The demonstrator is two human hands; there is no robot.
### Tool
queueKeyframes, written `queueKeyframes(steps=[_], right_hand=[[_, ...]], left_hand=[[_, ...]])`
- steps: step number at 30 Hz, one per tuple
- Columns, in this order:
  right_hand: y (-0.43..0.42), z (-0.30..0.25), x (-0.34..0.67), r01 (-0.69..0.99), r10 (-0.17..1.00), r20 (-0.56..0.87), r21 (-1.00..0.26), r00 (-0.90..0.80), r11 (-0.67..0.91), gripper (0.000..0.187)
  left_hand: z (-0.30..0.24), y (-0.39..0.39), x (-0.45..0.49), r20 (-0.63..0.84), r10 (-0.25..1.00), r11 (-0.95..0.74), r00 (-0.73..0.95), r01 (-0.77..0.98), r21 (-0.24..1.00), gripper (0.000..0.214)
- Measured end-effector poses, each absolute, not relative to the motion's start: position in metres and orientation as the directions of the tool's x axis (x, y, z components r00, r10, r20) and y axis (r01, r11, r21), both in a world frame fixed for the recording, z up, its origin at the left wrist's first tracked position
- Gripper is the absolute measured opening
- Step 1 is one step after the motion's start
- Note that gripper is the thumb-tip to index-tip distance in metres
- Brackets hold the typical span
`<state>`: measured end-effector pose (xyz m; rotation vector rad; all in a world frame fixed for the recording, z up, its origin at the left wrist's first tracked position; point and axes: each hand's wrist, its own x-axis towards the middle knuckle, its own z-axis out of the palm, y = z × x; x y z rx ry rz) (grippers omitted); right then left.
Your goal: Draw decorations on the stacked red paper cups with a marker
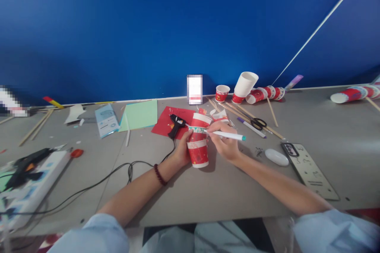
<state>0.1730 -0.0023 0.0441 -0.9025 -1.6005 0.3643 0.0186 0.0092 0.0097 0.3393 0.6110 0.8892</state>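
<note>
A stack of red and white paper cups (198, 153) stands slightly tilted in front of me, with a teal-coloured pattern on its upper band. My left hand (183, 149) is closed around the stack's left side. In my right hand (223, 142) is a white marker (228, 135) with a teal end, pinched between the fingers. The marker's tip meets or nearly meets the teal band; the fingers partly cover that spot. Just behind the stack, a black glue gun (177, 123) lies on red paper (166, 116).
Scissors (258, 123), a purple marker (251, 127), and wooden sticks lie right of the hands. Farther right are a white mouse (276, 157) and a phone (310, 170). More paper cups (246, 85) stand by the blue wall. A black cable (118, 168) crosses to a power strip (44, 185).
</note>
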Motion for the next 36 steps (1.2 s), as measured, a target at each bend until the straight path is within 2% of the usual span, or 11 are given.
queueKeyframes(steps=[36], right_hand=[[-0.001, 0.0457, 0.1722, 0.413, 0.686, 0.728, -0.619, -0.017, 0.668, 0.015]], left_hand=[[0.0109, 0.0083, 0.0195, -0.379, 0.804, 0.594, 0.458, -0.611, 0.522, 0.03]])
